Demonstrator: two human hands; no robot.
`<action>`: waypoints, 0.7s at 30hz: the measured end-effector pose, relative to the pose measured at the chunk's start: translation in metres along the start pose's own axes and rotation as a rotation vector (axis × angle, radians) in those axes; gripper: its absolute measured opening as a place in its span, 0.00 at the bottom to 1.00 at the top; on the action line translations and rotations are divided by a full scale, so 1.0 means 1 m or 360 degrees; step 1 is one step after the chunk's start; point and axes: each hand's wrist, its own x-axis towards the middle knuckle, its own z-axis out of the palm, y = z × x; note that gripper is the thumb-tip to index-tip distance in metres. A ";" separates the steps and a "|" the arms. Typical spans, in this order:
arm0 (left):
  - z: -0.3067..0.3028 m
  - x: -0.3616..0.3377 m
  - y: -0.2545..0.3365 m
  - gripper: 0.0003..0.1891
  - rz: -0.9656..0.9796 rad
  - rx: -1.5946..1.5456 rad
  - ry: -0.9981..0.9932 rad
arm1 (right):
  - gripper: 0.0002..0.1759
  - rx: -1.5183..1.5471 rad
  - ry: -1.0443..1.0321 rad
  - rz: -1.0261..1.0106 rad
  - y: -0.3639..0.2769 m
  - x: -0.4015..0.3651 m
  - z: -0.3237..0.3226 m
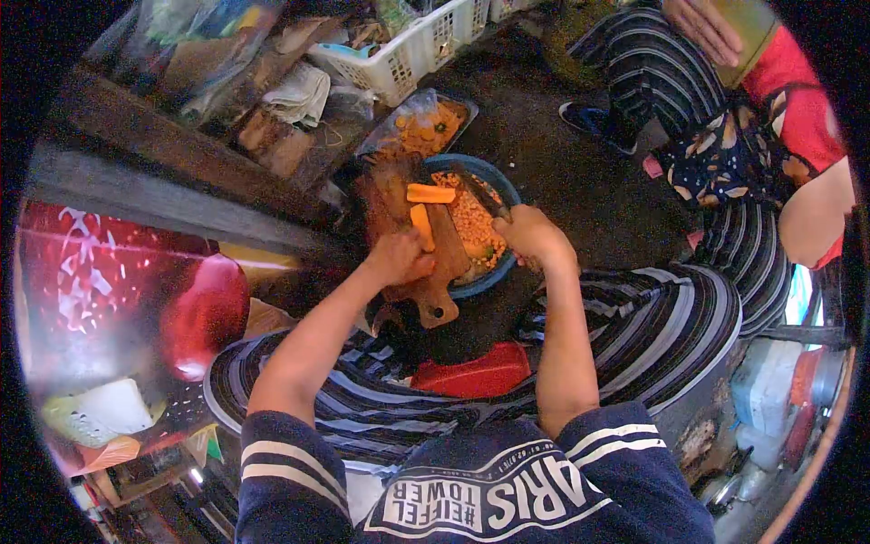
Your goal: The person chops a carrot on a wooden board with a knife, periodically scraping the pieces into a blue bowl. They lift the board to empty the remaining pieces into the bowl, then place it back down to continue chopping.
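Note:
On a wooden cutting board [439,302] lie two orange carrot pieces. My left hand [401,258] is closed at the lower end of the upright piece [422,227], its fingertips pressed together on it. The other piece [431,193] lies crosswise just above. My right hand [536,238] is wrapped round the handle of a knife [485,193], whose dark blade points up and left over the tub. The board rests across the left side of a blue tub [514,188], which holds many small diced orange bits [469,218].
Behind the tub sits a tray [469,111] with orange pieces and a plastic bag. A white crate [399,72] stands farther back. Another person [725,163] in striped trousers sits at the right. A red object [476,372] lies between my legs.

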 end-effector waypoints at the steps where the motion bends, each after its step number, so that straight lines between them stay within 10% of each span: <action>1: 0.002 0.009 -0.007 0.19 0.0006 -0.0002 -0.0005 | 0.20 0.0055 0.0039 -0.0043 0.000 -0.002 -0.001; 6: -0.009 0.061 -0.032 0.25 0.0164 0.0413 0.0754 | 0.21 0.0078 0.0095 -0.0042 -0.001 0.002 0.001; 13: -0.001 0.093 -0.068 0.27 -0.0029 0.0348 0.0256 | 0.22 0.0071 0.0073 0.0040 -0.007 0.004 0.001; 21: 0.016 0.046 -0.102 0.20 0.0851 0.0417 0.0434 | 0.22 -0.0024 0.0167 -0.0147 0.006 0.026 0.022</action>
